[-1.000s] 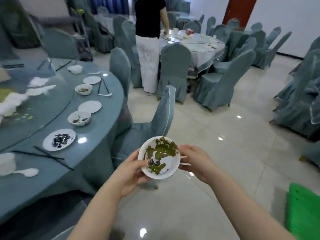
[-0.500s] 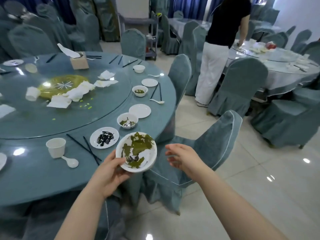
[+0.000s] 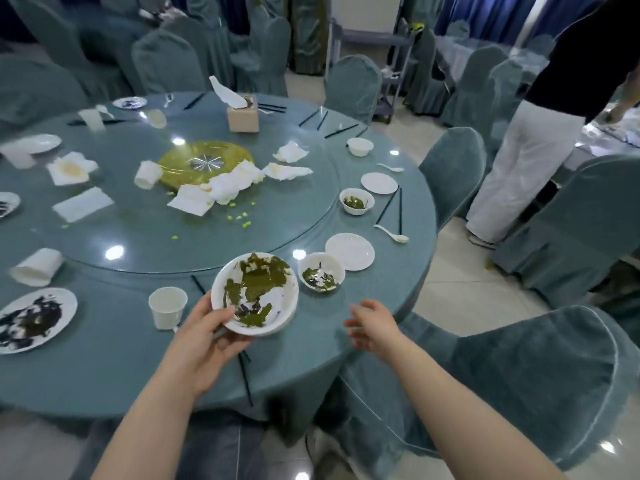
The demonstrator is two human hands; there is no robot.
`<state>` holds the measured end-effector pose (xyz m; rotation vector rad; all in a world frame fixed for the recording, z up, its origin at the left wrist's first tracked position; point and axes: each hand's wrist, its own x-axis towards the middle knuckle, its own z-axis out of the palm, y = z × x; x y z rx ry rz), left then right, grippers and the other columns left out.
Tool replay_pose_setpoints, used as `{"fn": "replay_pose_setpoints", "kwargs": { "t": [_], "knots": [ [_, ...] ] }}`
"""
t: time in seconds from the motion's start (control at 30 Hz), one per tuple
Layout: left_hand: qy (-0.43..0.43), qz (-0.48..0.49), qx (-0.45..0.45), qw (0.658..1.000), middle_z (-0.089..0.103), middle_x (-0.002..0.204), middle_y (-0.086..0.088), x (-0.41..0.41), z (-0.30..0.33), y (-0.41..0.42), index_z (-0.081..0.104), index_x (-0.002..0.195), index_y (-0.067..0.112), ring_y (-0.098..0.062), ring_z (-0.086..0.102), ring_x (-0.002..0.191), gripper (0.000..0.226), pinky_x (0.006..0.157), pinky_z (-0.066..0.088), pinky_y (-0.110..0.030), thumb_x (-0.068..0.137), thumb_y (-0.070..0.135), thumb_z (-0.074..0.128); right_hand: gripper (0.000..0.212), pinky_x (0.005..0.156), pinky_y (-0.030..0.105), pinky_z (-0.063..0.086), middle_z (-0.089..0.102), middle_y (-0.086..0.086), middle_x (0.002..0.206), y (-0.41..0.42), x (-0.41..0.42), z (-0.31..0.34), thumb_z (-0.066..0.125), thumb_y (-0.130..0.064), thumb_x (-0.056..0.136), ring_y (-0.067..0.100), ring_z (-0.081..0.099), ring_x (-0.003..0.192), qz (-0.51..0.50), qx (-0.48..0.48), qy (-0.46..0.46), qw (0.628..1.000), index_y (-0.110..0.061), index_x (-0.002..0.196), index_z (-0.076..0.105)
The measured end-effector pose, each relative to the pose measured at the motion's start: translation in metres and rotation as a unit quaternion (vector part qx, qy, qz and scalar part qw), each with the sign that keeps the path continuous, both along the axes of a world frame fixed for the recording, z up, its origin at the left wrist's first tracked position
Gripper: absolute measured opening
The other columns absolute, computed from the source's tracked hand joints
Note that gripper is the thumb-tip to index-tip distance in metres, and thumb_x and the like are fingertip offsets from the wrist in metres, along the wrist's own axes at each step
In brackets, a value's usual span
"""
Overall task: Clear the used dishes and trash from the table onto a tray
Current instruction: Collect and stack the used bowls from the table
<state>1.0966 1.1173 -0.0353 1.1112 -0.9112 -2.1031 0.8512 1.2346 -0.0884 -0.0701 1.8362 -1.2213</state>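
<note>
The left hand (image 3: 204, 336) holds a dirty white bowl (image 3: 255, 293) by its near rim, thumb over the lip and fingers (image 3: 239, 344) curled beneath it, so the bowl hangs tilted above the near edge of the table (image 3: 104, 368). Green leafy scraps and a few dark bits cling to its inside. The right hand (image 3: 372, 323) hovers to the right of that bowl with fingers spread and loose, gripping nothing.

Just beyond the held bowl, to its right, a smaller bowl (image 3: 321, 271) with green residue sits on the table, and a clean-looking small plate (image 3: 349, 251) lies just past that. A paper cup (image 3: 167, 306) stands to the left of the held bowl, and further left lies a plate smeared with dark sauce (image 3: 33, 318). Black chopsticks (image 3: 244, 372) lie under and near the held bowl. No tray shows in this view, so where the load goes cannot be told.

The bowl looks like glazed ceramic or hard melamine, though the blur makes that uncertain: stiff, fairly light, smooth and probably greasy at the rim, and breakable if dropped on the tiled floor. A one-handed rim pinch is the weak point; cupping the underside would be safer. The smaller bowl likely nests inside the held one, and is best taken with thumb on the clean outer wall, away from the scraps.
</note>
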Motion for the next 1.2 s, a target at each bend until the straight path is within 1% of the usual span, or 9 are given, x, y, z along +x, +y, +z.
{"fn": "replay_pose_setpoints", "kwargs": {
  "t": [0.17, 0.33, 0.43, 0.53, 0.6, 0.7, 0.9, 1.03, 1.2],
  "knots": [
    [-0.006, 0.051, 0.003, 0.999, 0.071, 0.101, -0.008, 0.000, -0.003, -0.031, 0.062, 0.112, 0.025, -0.025, 0.072, 0.084, 0.033, 0.062, 0.060, -0.038, 0.091, 0.002, 0.051, 0.065, 0.046, 0.023, 0.044, 0.063, 0.016, 0.082, -0.065, -0.030, -0.039, 0.055, -0.038, 0.094, 0.020, 0.053, 0.048, 0.022, 0.026, -0.031, 0.999, -0.026, 0.146, 0.017],
    [-0.020, 0.100, 0.022, 0.995, 0.071, 0.103, -0.006, -0.010, -0.011, -0.056, 0.061, 0.113, 0.024, -0.024, 0.072, 0.083, 0.031, 0.062, 0.060, -0.036, 0.093, 0.003, 0.050, 0.023, 0.044, 0.027, 0.046, 0.066, 0.017, 0.071, -0.113, -0.059, -0.067, 0.042, -0.011, 0.092, 0.025, 0.057, 0.043, 0.057, 0.037, 0.062, 0.996, -0.008, 0.114, 0.050],
    [-0.037, 0.117, 0.034, 0.992, 0.072, 0.099, -0.007, -0.022, -0.015, -0.069, 0.062, 0.110, 0.021, -0.022, 0.073, 0.076, 0.027, 0.057, 0.059, -0.034, 0.093, 0.004, 0.050, 0.025, 0.042, 0.027, 0.048, 0.068, 0.018, 0.074, -0.129, -0.074, -0.074, 0.036, -0.003, 0.086, 0.025, 0.057, 0.046, 0.079, 0.028, 0.101, 0.991, -0.009, 0.099, 0.057],
    [-0.046, 0.137, 0.050, 0.988, 0.073, 0.094, -0.008, -0.040, -0.018, -0.083, 0.061, 0.110, 0.017, -0.022, 0.073, 0.073, 0.025, 0.057, 0.059, -0.036, 0.092, 0.003, 0.050, 0.021, 0.056, 0.039, 0.057, 0.068, 0.014, 0.081, -0.142, -0.094, -0.071, 0.040, -0.005, 0.085, 0.024, 0.058, 0.048, 0.079, -0.004, 0.131, 0.988, -0.016, 0.093, 0.056],
    [-0.049, 0.141, 0.053, 0.987, 0.074, 0.092, -0.007, -0.054, -0.019, -0.093, 0.062, 0.111, 0.019, -0.021, 0.073, 0.073, 0.026, 0.056, 0.059, -0.034, 0.092, 0.004, 0.051, 0.021, 0.057, 0.038, 0.057, 0.068, 0.008, 0.080, -0.153, -0.112, -0.065, 0.041, -0.008, 0.086, 0.022, 0.059, 0.050, 0.069, -0.027, 0.137, 0.988, -0.021, 0.091, 0.057],
    [-0.045, 0.136, 0.060, 0.988, 0.074, 0.096, -0.007, -0.078, -0.019, -0.111, 0.063, 0.111, 0.021, -0.022, 0.073, 0.077, 0.028, 0.056, 0.058, -0.033, 0.092, 0.004, 0.051, 0.017, 0.050, 0.027, 0.049, 0.069, 0.006, 0.075, -0.172, -0.150, -0.056, 0.044, -0.013, 0.087, 0.014, 0.059, 0.048, 0.034, -0.043, 0.145, 0.988, -0.018, 0.091, 0.061],
    [-0.036, 0.135, 0.077, 0.987, 0.071, 0.106, -0.014, -0.129, -0.021, -0.147, 0.060, 0.118, 0.018, -0.027, 0.072, 0.082, 0.032, 0.058, 0.058, -0.037, 0.091, 0.004, 0.051, 0.019, 0.055, 0.028, 0.049, 0.068, 0.008, 0.087, -0.212, -0.234, -0.049, 0.048, -0.016, 0.093, 0.016, 0.061, 0.060, -0.081, -0.086, 0.114, 0.986, -0.020, 0.110, 0.054],
    [-0.049, 0.124, 0.077, 0.988, 0.071, 0.103, -0.012, -0.163, -0.022, -0.168, 0.062, 0.117, 0.019, -0.023, 0.073, 0.076, 0.032, 0.056, 0.058, -0.034, 0.092, 0.004, 0.051, 0.017, 0.055, 0.028, 0.050, 0.067, 0.005, 0.087, -0.242, -0.279, -0.053, 0.050, -0.016, 0.094, 0.015, 0.061, 0.054, -0.139, -0.097, 0.110, 0.979, -0.022, 0.110, 0.050],
    [-0.067, 0.116, 0.079, 0.988, 0.069, 0.101, -0.012, -0.196, -0.025, -0.189, 0.060, 0.120, 0.018, -0.023, 0.070, 0.079, 0.033, 0.054, 0.058, -0.033, 0.092, 0.004, 0.050, 0.033, 0.059, 0.032, 0.051, 0.067, 0.003, 0.087, -0.264, -0.313, -0.071, 0.057, -0.022, 0.091, 0.019, 0.063, 0.060, -0.139, -0.028, 0.170, 0.975, -0.016, 0.123, 0.049]
  ]
}}
